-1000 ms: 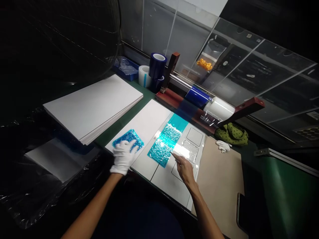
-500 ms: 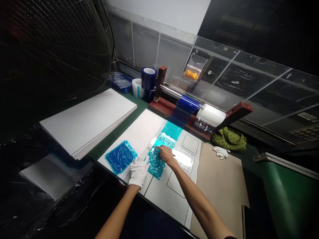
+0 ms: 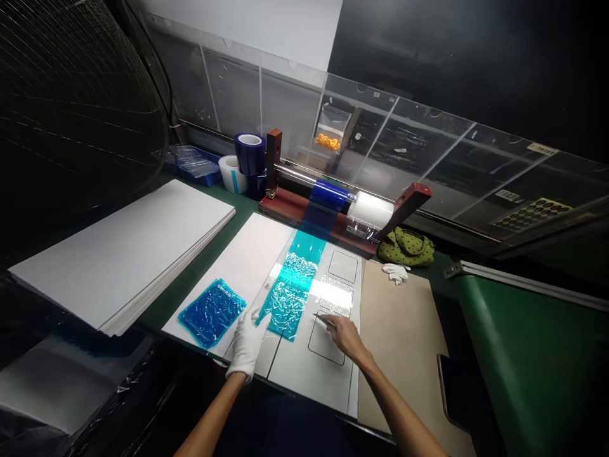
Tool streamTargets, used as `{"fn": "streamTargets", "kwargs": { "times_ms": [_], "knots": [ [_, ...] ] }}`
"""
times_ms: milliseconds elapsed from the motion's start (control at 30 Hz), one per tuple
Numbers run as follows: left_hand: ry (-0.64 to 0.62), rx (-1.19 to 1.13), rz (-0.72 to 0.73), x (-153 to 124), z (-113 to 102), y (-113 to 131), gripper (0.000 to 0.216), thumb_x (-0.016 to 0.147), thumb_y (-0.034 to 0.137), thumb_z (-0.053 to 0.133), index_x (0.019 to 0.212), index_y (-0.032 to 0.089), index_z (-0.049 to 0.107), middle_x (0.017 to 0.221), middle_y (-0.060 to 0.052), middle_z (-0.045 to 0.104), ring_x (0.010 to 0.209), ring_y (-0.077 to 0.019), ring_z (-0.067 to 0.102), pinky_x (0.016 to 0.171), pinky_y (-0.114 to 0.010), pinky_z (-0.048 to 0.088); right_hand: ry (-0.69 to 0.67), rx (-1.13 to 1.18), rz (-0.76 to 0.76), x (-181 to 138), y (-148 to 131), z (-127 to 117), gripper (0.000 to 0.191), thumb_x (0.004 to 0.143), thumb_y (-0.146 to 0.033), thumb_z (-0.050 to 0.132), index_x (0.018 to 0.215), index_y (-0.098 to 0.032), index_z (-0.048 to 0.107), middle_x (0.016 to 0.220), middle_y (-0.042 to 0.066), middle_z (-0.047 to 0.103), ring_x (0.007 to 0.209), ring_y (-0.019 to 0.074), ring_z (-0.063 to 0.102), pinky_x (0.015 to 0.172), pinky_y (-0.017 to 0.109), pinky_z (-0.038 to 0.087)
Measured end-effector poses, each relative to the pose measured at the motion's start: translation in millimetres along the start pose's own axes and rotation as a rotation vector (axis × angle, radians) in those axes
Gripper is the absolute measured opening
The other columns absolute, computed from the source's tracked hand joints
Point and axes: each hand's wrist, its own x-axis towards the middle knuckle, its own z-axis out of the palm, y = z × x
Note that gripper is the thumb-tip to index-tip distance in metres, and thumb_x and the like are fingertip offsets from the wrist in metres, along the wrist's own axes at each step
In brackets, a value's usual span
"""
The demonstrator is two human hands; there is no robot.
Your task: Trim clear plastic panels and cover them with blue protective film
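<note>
My left hand (image 3: 247, 339), in a white glove, lies at the lower left edge of a strip of turquoise film (image 3: 287, 292), its fingers apart. The wrinkled film runs down the white sheet from a blue film roll (image 3: 329, 194). My bare right hand (image 3: 343, 334) is over the outlined rounded shape to the right of the strip, fingers drawn together. Something thin and dark seems to poke from its fingertips, too small to name. A clear film piece (image 3: 333, 296) lies just beyond that hand. Left of my glove is a stack of blue film pieces (image 3: 212, 313).
A red roll stand (image 3: 304, 214) spans the back, also carrying a white roll (image 3: 372, 211). Stacked white sheets (image 3: 128, 247) lie left, brown board (image 3: 397, 336) right. A green pouch (image 3: 406, 246), white glove (image 3: 396, 273) and phone-like dark object (image 3: 454, 387) sit farther right.
My right hand has moved from over the turquoise strip to the right, onto the outlined shape. The left hand stays near the strip's lower left edge. The whole view has shifted.
</note>
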Motion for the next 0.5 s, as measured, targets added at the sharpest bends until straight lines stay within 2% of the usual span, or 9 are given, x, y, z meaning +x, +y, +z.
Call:
{"fn": "streamTargets", "kwargs": {
  "times_ms": [67, 133, 200, 300, 400, 500],
  "knots": [
    [-0.107, -0.161, -0.128, -11.1, 0.0, -5.7, 0.057, 0.072, 0.061, 0.054, 0.104, 0.014, 0.061, 0.106, -0.013, 0.063, 0.091, -0.0228, 0.059, 0.069, -0.031, 0.048, 0.012, 0.224, 0.032, -10.3, -4.4, 17.4, 0.043, 0.08, -0.012, 0.046, 0.117, -0.026, 0.063, 0.099, 0.004, 0.072, 0.094, 0.0192, 0.064, 0.077, 0.025, 0.043],
    [-0.209, -0.294, -0.275, -21.0, 0.1, -12.9, 0.05, 0.074, 0.056, 0.055, 0.097, 0.012, 0.062, 0.095, -0.013, 0.066, 0.074, -0.0182, 0.061, 0.05, -0.024, 0.044, 0.02, 0.343, 0.047, -14.8, -11.6, 33.8, 0.043, 0.078, -0.012, 0.046, 0.115, -0.024, 0.065, 0.099, 0.004, 0.072, 0.093, 0.0194, 0.064, 0.079, 0.026, 0.043],
    [-0.29, -0.408, -0.403, -27.2, -0.8, -18.8, 0.041, 0.077, 0.047, 0.056, 0.095, 0.01, 0.061, 0.092, -0.015, 0.066, 0.067, -0.0143, 0.061, 0.041, -0.018, 0.036, 0.022, 0.379, 0.053, -15.6, -18.7, 46.0, 0.043, 0.078, -0.013, 0.046, 0.115, -0.023, 0.065, 0.096, 0.004, 0.072, 0.089, 0.019, 0.065, 0.077, 0.027, 0.044],
    [-0.371, -0.552, -0.511, -27.1, -3.4, -22.5, 0.026, 0.081, 0.027, 0.058, 0.103, 0.012, 0.058, 0.096, -0.013, 0.065, 0.07, -0.01, 0.062, 0.039, -0.012, 0.033, 0.014, 0.453, 0.053, -15.8, -26.2, 54.6, 0.042, 0.077, -0.015, 0.047, 0.114, -0.02, 0.065, 0.088, 0.004, 0.072, 0.078, 0.0177, 0.065, 0.073, 0.026, 0.046],
    [-0.396, -0.64, -0.537, -17.6, -1.0, -22.0, 0.028, 0.084, 0.012, 0.053, 0.112, 0.015, 0.054, 0.096, -0.01, 0.063, 0.071, -0.0064, 0.061, 0.04, -0.008, 0.032, 0.005, 0.539, 0.042, -20.7, -30.4, 54.4, 0.043, 0.077, -0.018, 0.046, 0.116, -0.018, 0.064, 0.085, 0.004, 0.071, 0.068, 0.0158, 0.063, 0.064, 0.026, 0.048],
    [-0.358, -0.668, -0.516, -7.0, 10.0, -20.9, 0.02, 0.088, 0.018, 0.052, 0.107, 0.013, 0.054, 0.084, -0.003, 0.061, 0.056, -0.0039, 0.053, 0.038, -0.011, 0.032, -0.012, 0.715, 0.035, -30.8, -32.7, 51.3, 0.045, 0.076, -0.022, 0.046, 0.118, -0.016, 0.062, 0.083, 0.004, 0.068, 0.059, 0.0141, 0.06, 0.053, 0.025, 0.047]
  ]
}}
